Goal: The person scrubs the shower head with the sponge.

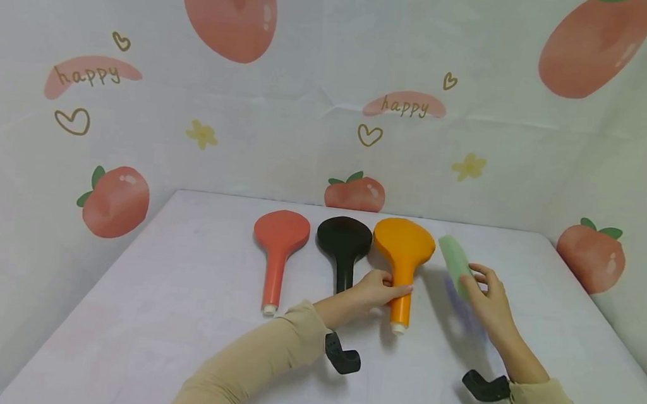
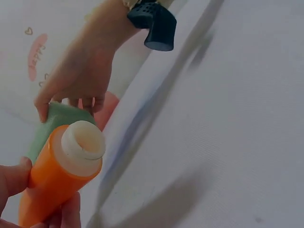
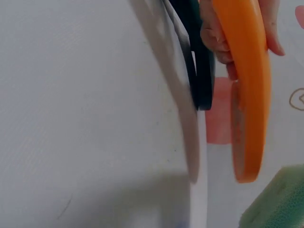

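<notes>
Picture a clock face centred on an orange shower head (image 1: 404, 243), with twelve at the far edge of a white table (image 1: 152, 277). The shower head, round end toward twelve, looks lifted clear of the table; its handle runs to six, ending in a white threaded neck (image 1: 399, 329). The left hand (image 1: 373, 291), reaching in from eight o'clock, is closed around the handle, thumb across the near side and fingers behind. At three o'clock, near but not touching, is a green sponge (image 1: 454, 262). The right hand (image 1: 489, 301), at about four, pinches its lower end between thumb and fingers; the free end tilts toward eleven. At nine o'clock lie a black shower head (image 1: 345, 235) and, farther out, a red shower head (image 1: 282, 230).

The step in hand appears to be wiping the orange shower head. To do it well, the left thumb should press firmly, since a smooth round handle may twist under rubbing. The sponge should travel toward nine and meet the surface flat, not by its corner. The left forearm passes by the black handle, so a low elbow could nudge it.
</notes>
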The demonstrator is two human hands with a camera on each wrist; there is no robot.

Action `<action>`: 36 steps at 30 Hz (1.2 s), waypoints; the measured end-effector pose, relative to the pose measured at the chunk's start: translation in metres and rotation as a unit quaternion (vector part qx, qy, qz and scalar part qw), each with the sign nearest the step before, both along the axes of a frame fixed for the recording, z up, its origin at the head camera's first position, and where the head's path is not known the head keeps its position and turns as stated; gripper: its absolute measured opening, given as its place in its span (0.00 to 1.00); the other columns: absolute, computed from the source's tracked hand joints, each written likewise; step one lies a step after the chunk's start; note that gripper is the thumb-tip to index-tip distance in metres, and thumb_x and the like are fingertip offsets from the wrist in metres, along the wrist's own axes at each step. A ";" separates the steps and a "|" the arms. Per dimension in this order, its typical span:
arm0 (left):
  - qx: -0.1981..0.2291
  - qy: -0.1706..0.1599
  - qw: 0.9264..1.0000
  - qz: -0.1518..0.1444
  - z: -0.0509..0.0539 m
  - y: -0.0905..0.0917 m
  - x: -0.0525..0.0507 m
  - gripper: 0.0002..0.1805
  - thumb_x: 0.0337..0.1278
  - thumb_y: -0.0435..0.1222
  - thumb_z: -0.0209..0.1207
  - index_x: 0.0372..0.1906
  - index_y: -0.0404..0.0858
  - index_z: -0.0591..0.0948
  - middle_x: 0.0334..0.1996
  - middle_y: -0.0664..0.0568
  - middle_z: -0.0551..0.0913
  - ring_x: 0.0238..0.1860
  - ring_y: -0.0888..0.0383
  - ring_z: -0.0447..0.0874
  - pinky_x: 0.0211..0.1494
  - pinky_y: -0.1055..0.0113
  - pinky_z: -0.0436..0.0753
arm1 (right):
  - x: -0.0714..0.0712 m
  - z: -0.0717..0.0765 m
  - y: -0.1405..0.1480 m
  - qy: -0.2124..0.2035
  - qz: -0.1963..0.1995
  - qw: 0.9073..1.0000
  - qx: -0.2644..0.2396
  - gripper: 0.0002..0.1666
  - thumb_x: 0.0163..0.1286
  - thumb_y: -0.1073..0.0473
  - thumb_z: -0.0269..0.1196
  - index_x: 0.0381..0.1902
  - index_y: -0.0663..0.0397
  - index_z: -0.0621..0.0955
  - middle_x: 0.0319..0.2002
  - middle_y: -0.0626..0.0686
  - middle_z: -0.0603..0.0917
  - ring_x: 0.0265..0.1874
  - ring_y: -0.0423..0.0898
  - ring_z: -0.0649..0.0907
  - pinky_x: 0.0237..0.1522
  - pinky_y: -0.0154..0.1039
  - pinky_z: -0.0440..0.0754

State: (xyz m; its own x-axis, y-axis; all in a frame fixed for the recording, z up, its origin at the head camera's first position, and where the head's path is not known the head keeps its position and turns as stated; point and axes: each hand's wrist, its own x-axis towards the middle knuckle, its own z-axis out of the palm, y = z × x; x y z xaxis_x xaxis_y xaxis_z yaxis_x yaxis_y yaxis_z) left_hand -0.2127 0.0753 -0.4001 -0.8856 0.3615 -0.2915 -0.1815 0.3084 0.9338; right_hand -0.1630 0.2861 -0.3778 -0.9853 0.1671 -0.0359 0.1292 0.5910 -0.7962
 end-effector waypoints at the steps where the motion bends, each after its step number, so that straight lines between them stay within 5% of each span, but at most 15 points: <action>1: 0.005 0.005 1.000 -0.003 0.001 -0.003 0.001 0.20 0.54 0.45 0.63 0.42 0.31 0.77 0.32 0.48 0.81 0.30 0.61 0.78 0.39 0.71 0.83 | 0.000 0.001 -0.001 0.005 0.001 1.000 -0.002 0.38 0.73 0.43 0.42 0.71 0.60 0.53 0.64 0.73 0.56 0.56 0.65 0.68 0.37 0.33 0.71; 5: 0.008 0.041 0.999 -0.019 0.006 -0.019 0.009 0.22 0.54 0.45 0.63 0.45 0.33 0.74 0.33 0.48 0.80 0.30 0.61 0.77 0.38 0.72 0.81 | -0.002 0.005 -0.005 0.032 0.004 0.999 -0.004 0.36 0.73 0.44 0.43 0.70 0.59 0.54 0.65 0.72 0.55 0.54 0.63 0.70 0.36 0.31 0.70; 11: 0.027 0.121 0.991 -0.054 0.006 -0.036 0.024 0.21 0.54 0.39 0.63 0.47 0.30 0.71 0.36 0.42 0.81 0.30 0.60 0.79 0.34 0.76 0.77 | -0.007 0.009 -0.020 0.116 0.004 0.993 0.017 0.30 0.73 0.50 0.48 0.66 0.60 0.61 0.60 0.68 0.62 0.42 0.46 0.68 0.34 0.28 0.67; 20: 0.022 0.164 0.985 -0.038 0.001 -0.068 0.051 0.22 0.52 0.37 0.64 0.47 0.29 0.71 0.39 0.44 0.77 0.32 0.62 0.75 0.35 0.78 0.75 | 0.004 0.016 -0.062 0.233 0.065 0.970 0.032 0.25 0.66 0.61 0.56 0.60 0.62 0.68 0.55 0.66 0.66 0.43 0.48 0.64 0.39 0.36 0.62; 24: 0.007 0.166 0.985 -0.039 -0.001 -0.086 0.064 0.24 0.52 0.39 0.64 0.49 0.29 0.71 0.42 0.45 0.76 0.36 0.60 0.74 0.39 0.77 0.75 | 0.008 0.012 -0.079 0.306 0.099 0.946 0.047 0.27 0.58 0.67 0.62 0.56 0.63 0.70 0.53 0.67 0.68 0.49 0.55 0.68 0.46 0.42 0.65; 27: -0.001 0.175 0.984 -0.035 -0.002 -0.096 0.070 0.24 0.53 0.40 0.64 0.50 0.30 0.71 0.43 0.45 0.76 0.38 0.59 0.73 0.40 0.76 0.75 | 0.009 0.008 -0.089 0.367 0.125 0.919 0.071 0.29 0.51 0.68 0.65 0.54 0.63 0.73 0.53 0.68 0.70 0.50 0.60 0.71 0.47 0.48 0.66; 32: 0.008 0.191 0.981 -0.026 -0.003 -0.108 0.080 0.22 0.54 0.39 0.63 0.48 0.29 0.72 0.41 0.44 0.76 0.38 0.60 0.74 0.40 0.75 0.75 | 0.012 0.000 -0.104 0.433 0.174 0.875 0.126 0.22 0.64 0.48 0.60 0.51 0.55 0.76 0.56 0.69 0.70 0.48 0.63 0.72 0.44 0.51 0.63; 36: 0.016 0.193 0.981 -0.020 -0.006 -0.112 0.086 0.21 0.54 0.38 0.63 0.47 0.29 0.72 0.40 0.43 0.77 0.37 0.60 0.75 0.40 0.74 0.76 | 0.015 -0.008 -0.114 0.448 0.200 0.856 0.161 0.27 0.68 0.37 0.48 0.50 0.50 0.78 0.57 0.69 0.69 0.53 0.64 0.71 0.46 0.55 0.61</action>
State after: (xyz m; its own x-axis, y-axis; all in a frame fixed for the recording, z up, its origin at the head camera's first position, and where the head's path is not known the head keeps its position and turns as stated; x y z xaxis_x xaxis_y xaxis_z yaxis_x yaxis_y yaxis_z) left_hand -0.1264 -0.0369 -0.4064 -0.9127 0.4019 0.0741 0.1984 0.2774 0.9400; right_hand -0.1480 0.1725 -0.3859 -0.5737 -0.3315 0.7490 -0.7131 0.6521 -0.2575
